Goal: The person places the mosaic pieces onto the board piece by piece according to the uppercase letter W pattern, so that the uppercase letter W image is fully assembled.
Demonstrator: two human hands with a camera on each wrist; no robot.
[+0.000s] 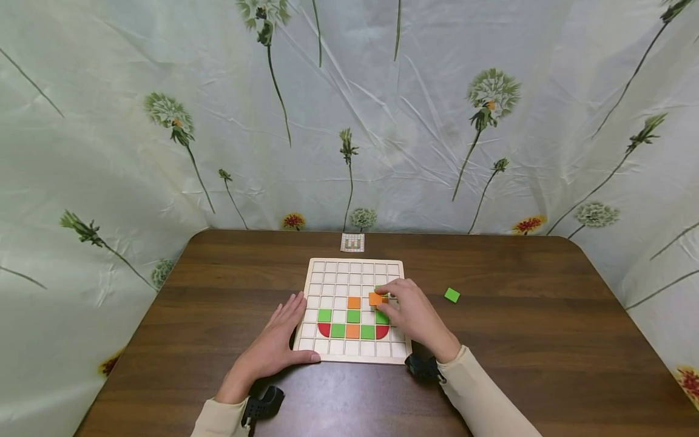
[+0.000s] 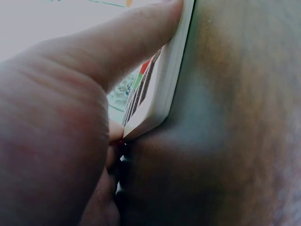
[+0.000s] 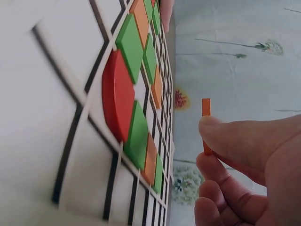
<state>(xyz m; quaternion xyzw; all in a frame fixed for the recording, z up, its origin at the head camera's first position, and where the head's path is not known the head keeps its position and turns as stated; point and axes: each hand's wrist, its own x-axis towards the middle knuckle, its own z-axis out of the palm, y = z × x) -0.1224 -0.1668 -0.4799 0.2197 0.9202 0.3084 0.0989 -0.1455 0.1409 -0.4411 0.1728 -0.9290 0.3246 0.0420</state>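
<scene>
My right hand (image 1: pixel 417 312) pinches an orange square tile (image 3: pixel 206 107) between thumb and index finger, held over the right side of the white gridded board (image 1: pixel 327 277). In the right wrist view the tile is seen edge-on, apart from the board. On the grid lie several green tiles (image 1: pixel 353 316), orange tiles (image 1: pixel 352 331) and two red rounded corner tiles (image 1: pixel 324 329). My left hand (image 1: pixel 275 340) rests against the board's left edge, fingers extended. Its thumb (image 2: pixel 141 37) lies on the front rim near the corner.
A loose green square tile (image 1: pixel 451 295) lies on the brown table (image 1: pixel 519 340) right of the board. Behind the board, near the table's far edge, is a small patterned card (image 1: pixel 352 243). A flower-printed curtain (image 1: pixel 382 109) hangs behind the table.
</scene>
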